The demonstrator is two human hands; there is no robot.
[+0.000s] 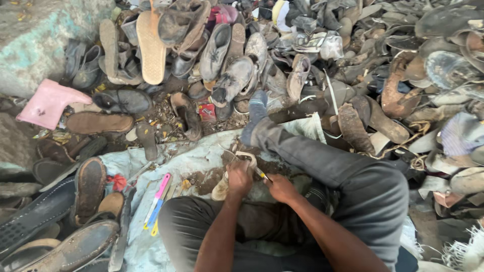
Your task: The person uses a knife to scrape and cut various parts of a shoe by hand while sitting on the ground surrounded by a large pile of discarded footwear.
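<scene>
Down at lower centre of the frame, the left hand (238, 179) is clamped around a pale worn shoe (227, 182), while the right hand (281, 188) pinches a small yellow-handled tool (262, 175) against it. Cutters (158, 200) lie on the cloth (191, 161) at lower left; a pink boot (48, 104) sits upper left.

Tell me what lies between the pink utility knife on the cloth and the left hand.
In the head view, only stained pale cloth with a brown dirt patch lies between the pink utility knife and the left hand, which grips a worn beige shoe.

Left hand (239, 179) and right hand (281, 188) close together, fingers seemingly curled.
</scene>
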